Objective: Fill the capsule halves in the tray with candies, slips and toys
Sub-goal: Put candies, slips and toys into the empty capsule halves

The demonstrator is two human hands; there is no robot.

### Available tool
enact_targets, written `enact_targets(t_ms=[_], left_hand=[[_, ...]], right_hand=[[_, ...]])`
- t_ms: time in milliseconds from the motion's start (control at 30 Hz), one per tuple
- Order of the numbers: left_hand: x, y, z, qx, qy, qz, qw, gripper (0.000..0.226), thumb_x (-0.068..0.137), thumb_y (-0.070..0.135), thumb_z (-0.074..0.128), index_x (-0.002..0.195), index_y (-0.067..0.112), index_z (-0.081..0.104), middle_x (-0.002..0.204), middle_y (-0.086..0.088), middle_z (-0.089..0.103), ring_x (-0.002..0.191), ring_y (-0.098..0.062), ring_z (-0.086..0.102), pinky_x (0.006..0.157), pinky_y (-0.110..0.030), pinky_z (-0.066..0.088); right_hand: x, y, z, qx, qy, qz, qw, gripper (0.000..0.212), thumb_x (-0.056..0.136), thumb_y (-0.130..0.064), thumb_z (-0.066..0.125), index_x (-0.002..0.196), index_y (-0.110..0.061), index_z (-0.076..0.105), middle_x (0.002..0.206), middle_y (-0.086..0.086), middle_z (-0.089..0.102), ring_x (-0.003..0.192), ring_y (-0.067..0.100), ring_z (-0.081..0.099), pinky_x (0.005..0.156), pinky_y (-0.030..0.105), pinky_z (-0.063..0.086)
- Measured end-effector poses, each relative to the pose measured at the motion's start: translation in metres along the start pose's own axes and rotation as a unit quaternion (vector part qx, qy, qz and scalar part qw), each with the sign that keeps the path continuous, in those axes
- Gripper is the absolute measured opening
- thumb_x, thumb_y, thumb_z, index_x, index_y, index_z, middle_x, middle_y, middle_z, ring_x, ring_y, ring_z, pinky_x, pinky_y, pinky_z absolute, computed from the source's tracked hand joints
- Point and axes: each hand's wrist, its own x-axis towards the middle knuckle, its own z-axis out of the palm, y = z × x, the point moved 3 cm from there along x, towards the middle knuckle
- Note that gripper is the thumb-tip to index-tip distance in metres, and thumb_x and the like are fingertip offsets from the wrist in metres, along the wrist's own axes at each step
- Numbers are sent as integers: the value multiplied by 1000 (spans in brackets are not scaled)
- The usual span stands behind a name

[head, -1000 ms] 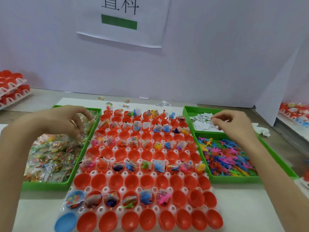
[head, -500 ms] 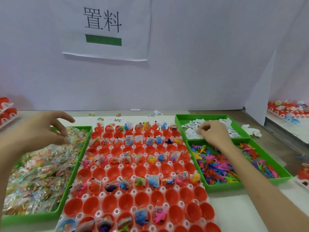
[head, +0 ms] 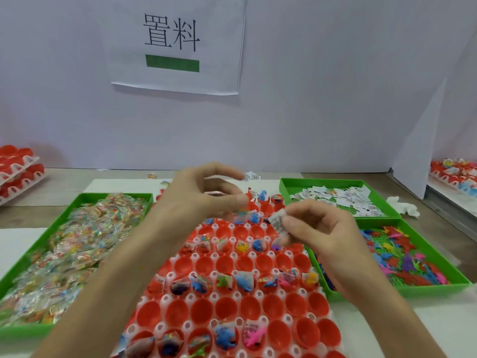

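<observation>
Pale surface (head: pixel 451 319) carries the tray (head: pixel 191 296); above its far rows the right hand (head: pixel 322 233) pinches a slip (head: pixel 276 220) just beside empty capsule halves (head: pixel 240 232); the blurred left hand's (head: pixel 196 197) grasp I cannot tell.

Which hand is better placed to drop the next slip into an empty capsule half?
Right. The right hand pinches a slip just above the empty red halves. The left hand hovers farther back, and what it holds, if anything, is blurred.
</observation>
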Motion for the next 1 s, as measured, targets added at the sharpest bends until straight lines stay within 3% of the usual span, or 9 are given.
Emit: enact_targets(t_ms=[167, 300, 467, 633, 733, 1000], left_hand=[[-5, -6, 32, -133, 12, 2, 991, 24, 65, 15, 78, 88, 13, 72, 74, -1, 68, 69, -12, 70, 62, -20, 55], [-9, -10, 48, -175, 50, -13, 983, 9, 77, 4, 76, 80, 10, 70, 75, -1, 66, 69, -13, 70, 64, -23, 58], [-13, -9, 51, -225, 78, -17, 971, 9, 81, 5, 72, 80, 11, 65, 76, -1, 62, 69, -11, 67, 65, -22, 56], [-19, -5, 66, -228, 37, 25, 973, 10, 73, 14, 75, 78, 15, 67, 80, -1, 65, 77, -14, 67, 71, -23, 57], [-21, -5, 69, -229, 16, 26, 973, 13, 76, 13, 81, 80, 14, 68, 87, -6, 66, 87, -20, 69, 82, -28, 59], [-22, -7, 76, -255, -4, 16, 967, 17, 67, 11, 78, 80, 12, 67, 79, -4, 66, 83, -19, 68, 86, -30, 60]], right_hand=[[-9, -2, 8, 94, 12, 1, 996, 21, 66, -31, 82, 80, -18, 76, 74, 7, 70, 65, 25, 70, 68, 28, 59], [-11, -6, 9, 126, 7, -5, 992, 40, 57, -50, 91, 80, -21, 75, 73, 2, 66, 63, 18, 65, 65, 24, 56], [-11, -7, 5, 141, 13, -13, 990, 42, 54, -50, 93, 79, -21, 74, 66, -1, 60, 58, 14, 55, 62, 23, 53], [-12, -4, 7, 137, 29, -16, 990, 42, 56, -52, 91, 77, -20, 73, 66, 1, 62, 58, 15, 55, 61, 22, 52], [-12, 0, 6, 164, 54, -9, 985, 47, 57, -55, 91, 77, -17, 70, 66, 5, 57, 58, 15, 53, 60, 22, 51], [-16, -1, 8, 170, 84, -24, 981, 37, 65, -47, 84, 80, -18, 67, 69, 4, 55, 58, 14, 51, 61, 24, 49]])
